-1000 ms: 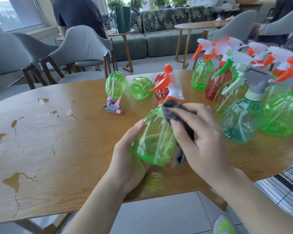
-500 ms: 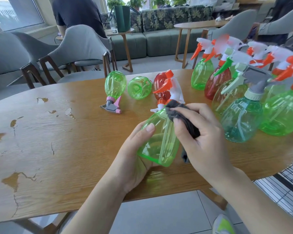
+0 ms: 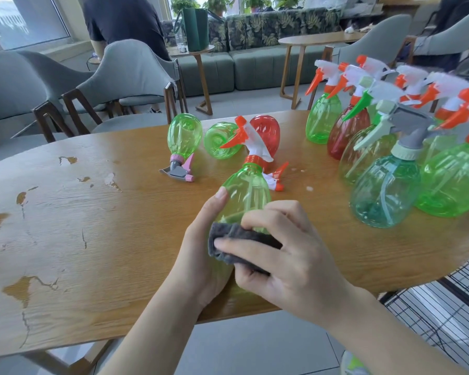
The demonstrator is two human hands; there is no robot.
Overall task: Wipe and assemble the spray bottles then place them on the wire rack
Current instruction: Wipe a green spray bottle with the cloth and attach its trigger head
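The left hand (image 3: 201,255) holds a green spray bottle (image 3: 245,190) while the right hand (image 3: 290,263) presses a grey cloth (image 3: 238,239) on it.

worn wooden table (image 3: 73,239) | grey chairs (image 3: 125,74) | green sofa (image 3: 257,63) | daylit windows (image 3: 25,20) | tiled floor (image 3: 255,345)

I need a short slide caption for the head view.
Left hand holds a green spray bottle; right hand wipes it with a gray cloth.
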